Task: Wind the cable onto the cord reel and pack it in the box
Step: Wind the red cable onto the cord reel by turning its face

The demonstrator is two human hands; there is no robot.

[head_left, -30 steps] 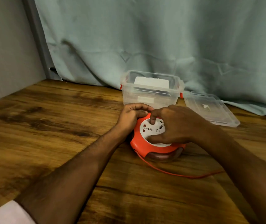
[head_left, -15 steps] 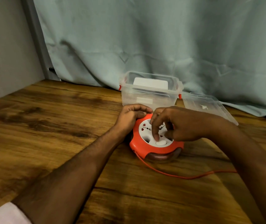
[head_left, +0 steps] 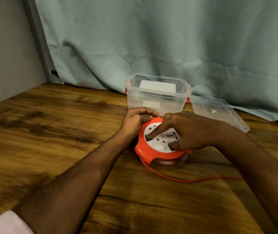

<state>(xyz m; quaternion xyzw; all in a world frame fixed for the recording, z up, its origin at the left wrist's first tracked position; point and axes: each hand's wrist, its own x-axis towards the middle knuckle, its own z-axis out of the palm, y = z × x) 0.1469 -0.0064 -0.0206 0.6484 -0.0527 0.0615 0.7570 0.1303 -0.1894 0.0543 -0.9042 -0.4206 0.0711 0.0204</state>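
An orange cord reel (head_left: 153, 156) with a white socket face lies flat on the wooden table (head_left: 50, 132). My left hand (head_left: 134, 120) grips its far left rim. My right hand (head_left: 185, 132) rests on the white face, forefinger stretched to its left edge and thumb pressed near its front right. A thin orange cable (head_left: 185, 180) leaves the reel's front left and trails right under my right forearm. Just behind the reel stands a clear plastic box (head_left: 156, 97) with red latches, open, something white showing through its walls.
The box's clear lid (head_left: 219, 112) lies flat to the right of the box. A pale green curtain (head_left: 151, 44) hangs along the back of the table and a grey wall (head_left: 8, 48) closes off the left.
My right hand has turned on the white face: the forefinger has swept from the far side round to the left edge. The loose cable has shifted slightly. My left hand has stayed on the rim.
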